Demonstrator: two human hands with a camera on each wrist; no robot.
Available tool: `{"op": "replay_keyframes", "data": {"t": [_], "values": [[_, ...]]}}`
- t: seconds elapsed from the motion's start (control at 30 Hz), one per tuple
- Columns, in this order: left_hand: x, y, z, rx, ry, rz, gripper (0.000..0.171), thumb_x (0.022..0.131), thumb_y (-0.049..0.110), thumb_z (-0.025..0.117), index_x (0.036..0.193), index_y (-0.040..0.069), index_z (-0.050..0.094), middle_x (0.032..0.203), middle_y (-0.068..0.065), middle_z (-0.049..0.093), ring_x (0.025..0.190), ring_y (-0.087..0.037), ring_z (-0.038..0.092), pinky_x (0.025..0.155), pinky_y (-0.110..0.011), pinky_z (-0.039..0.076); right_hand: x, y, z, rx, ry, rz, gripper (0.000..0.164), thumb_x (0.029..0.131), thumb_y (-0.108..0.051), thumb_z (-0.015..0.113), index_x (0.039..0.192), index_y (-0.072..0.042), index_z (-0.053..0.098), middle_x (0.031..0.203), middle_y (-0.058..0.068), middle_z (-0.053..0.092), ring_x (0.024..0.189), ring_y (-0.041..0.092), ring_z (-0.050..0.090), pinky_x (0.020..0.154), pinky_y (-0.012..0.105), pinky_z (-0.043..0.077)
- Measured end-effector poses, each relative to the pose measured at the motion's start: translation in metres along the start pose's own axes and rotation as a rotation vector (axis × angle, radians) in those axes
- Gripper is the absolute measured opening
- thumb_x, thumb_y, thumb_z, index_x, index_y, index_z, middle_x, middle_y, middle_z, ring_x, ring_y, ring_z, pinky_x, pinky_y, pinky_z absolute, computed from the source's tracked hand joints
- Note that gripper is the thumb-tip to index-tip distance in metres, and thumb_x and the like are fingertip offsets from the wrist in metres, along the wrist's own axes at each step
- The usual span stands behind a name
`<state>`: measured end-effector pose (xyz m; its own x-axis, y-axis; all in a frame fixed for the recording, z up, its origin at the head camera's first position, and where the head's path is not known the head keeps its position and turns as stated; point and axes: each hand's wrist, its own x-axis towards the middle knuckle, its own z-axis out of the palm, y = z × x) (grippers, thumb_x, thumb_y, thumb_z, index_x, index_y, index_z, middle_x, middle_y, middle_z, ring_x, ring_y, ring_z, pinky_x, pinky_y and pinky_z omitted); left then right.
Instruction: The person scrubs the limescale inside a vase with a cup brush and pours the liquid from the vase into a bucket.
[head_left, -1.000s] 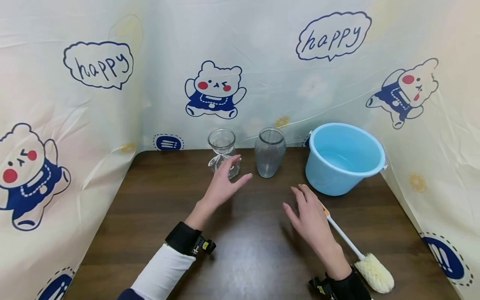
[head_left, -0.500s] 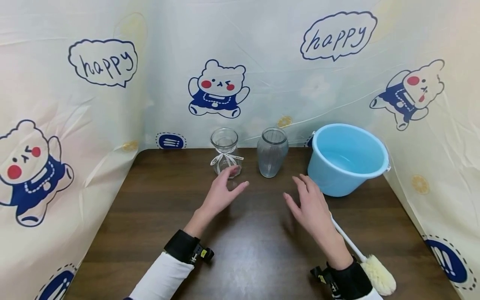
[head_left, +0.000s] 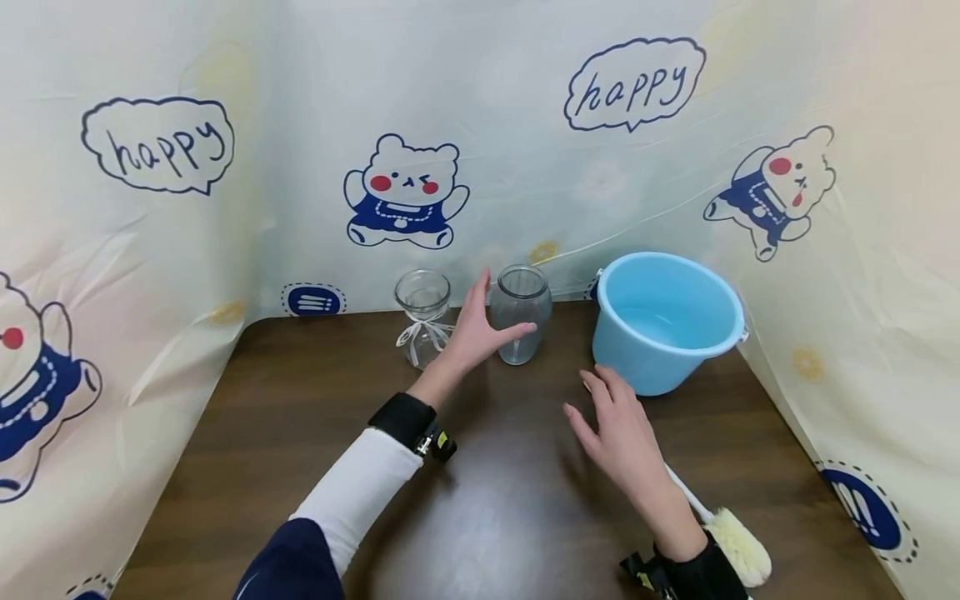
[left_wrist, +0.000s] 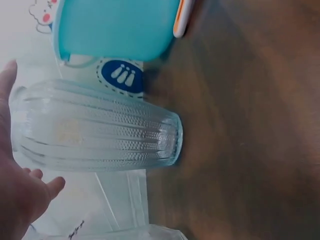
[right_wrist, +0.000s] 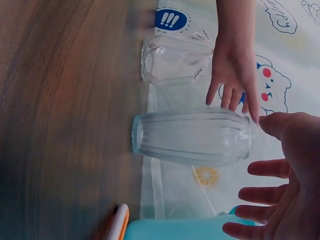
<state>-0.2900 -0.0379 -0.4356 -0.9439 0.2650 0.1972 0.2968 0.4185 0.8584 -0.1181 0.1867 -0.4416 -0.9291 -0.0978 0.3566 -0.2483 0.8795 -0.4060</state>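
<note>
Vase (head_left: 522, 308) stands upright just beyond the left grip (head_left: 477, 331), spread wide and empty.

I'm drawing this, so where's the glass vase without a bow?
In the head view, the vase stands at the back, between the bow-tied jar on the left and the blue bucket on the right, near the left hand.

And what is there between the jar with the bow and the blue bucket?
In the head view, the ribbed glass vase stands between them, and the left hand shows there too.
</note>
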Motion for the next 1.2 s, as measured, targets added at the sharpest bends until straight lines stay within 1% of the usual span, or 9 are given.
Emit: {"op": "replay_keyframes", "data": {"t": [0.1,0.2,0.33,0.4,0.5,0.77,0.97,1.1,1.2], "values": [[0.008,-0.006,0.004,-0.012,-0.001,-0.011,0.127,0.077,0.061,0.085,0.168,0.028,0.004,0.173,-0.002,0.017,0.157,-0.023,0.023,0.122,-0.056,0.030,-0.004,-0.001,0.002,0.003,-0.010,0.002,0.057,0.097,-0.030,0.075,0.141,0.002,0.058,0.147,0.026,0.052,0.134,0.044,0.051,0.108,0.063,0.044],[0.012,-0.015,0.009,-0.035,0.011,-0.012,0.126,0.077,0.057,0.088,0.168,0.026,0.006,0.174,-0.001,0.015,0.158,-0.023,0.021,0.123,-0.056,0.029,-0.009,-0.001,0.005,0.005,-0.001,-0.003,0.057,0.096,-0.030,0.076,0.140,0.001,0.059,0.146,0.026,0.052,0.133,0.044,0.051,0.107,0.064,0.045],[0.012,-0.025,0.014,-0.068,0.046,-0.020,0.120,0.077,0.049,0.091,0.166,0.021,0.016,0.170,-0.003,0.024,0.154,-0.026,0.028,0.120,-0.058,0.032,-0.013,0.001,0.009,0.013,0.018,-0.021,0.055,0.096,-0.028,0.077,0.139,0.002,0.060,0.145,0.026,0.053,0.131,0.045,0.053,0.104,0.064,0.047],[0.011,-0.028,0.015,-0.070,0.060,-0.024,0.116,0.077,0.048,0.091,0.164,0.021,0.020,0.167,-0.005,0.030,0.151,-0.028,0.033,0.119,-0.059,0.034,-0.015,0.002,0.010,0.016,0.019,-0.023,0.055,0.095,-0.027,0.077,0.139,0.002,0.060,0.144,0.027,0.053,0.130,0.045,0.053,0.104,0.064,0.047],[0.010,-0.029,0.015,-0.066,0.066,-0.022,0.111,0.078,0.048,0.090,0.162,0.022,0.023,0.163,-0.007,0.035,0.147,-0.028,0.037,0.117,-0.059,0.036,-0.016,0.003,0.013,0.016,0.010,-0.018,0.056,0.095,-0.027,0.077,0.140,0.002,0.060,0.144,0.027,0.053,0.130,0.046,0.053,0.103,0.064,0.048],[0.008,-0.028,0.012,-0.039,0.064,0.003,0.106,0.078,0.047,0.089,0.161,0.021,0.027,0.159,-0.008,0.040,0.143,-0.029,0.042,0.115,-0.059,0.039,-0.015,0.004,0.016,0.019,-0.007,-0.025,0.057,0.096,-0.028,0.076,0.142,0.002,0.058,0.144,0.027,0.054,0.130,0.045,0.053,0.104,0.063,0.047],[-0.005,-0.025,0.004,-0.012,0.049,0.051,0.105,0.077,0.043,0.091,0.161,0.023,0.031,0.159,-0.006,0.042,0.143,-0.027,0.043,0.113,-0.057,0.041,-0.012,0.005,0.015,0.018,-0.014,-0.024,0.057,0.096,-0.028,0.076,0.140,0.003,0.058,0.144,0.027,0.054,0.130,0.045,0.053,0.104,0.063,0.048],[-0.020,-0.019,-0.004,-0.037,0.042,0.073,0.102,0.076,0.040,0.092,0.158,0.022,0.035,0.155,-0.004,0.046,0.140,-0.026,0.046,0.113,-0.056,0.041,-0.010,0.007,0.016,0.012,-0.017,-0.014,0.055,0.096,-0.028,0.076,0.138,0.004,0.059,0.144,0.028,0.053,0.130,0.046,0.053,0.104,0.063,0.047],[-0.033,-0.017,-0.010,-0.065,0.028,0.115,0.100,0.074,0.036,0.094,0.156,0.021,0.038,0.149,-0.004,0.051,0.135,-0.025,0.049,0.112,-0.055,0.042,-0.009,0.009,0.017,0.010,-0.014,-0.007,0.054,0.097,-0.028,0.076,0.138,0.004,0.059,0.145,0.029,0.053,0.131,0.047,0.053,0.105,0.064,0.046]]}}
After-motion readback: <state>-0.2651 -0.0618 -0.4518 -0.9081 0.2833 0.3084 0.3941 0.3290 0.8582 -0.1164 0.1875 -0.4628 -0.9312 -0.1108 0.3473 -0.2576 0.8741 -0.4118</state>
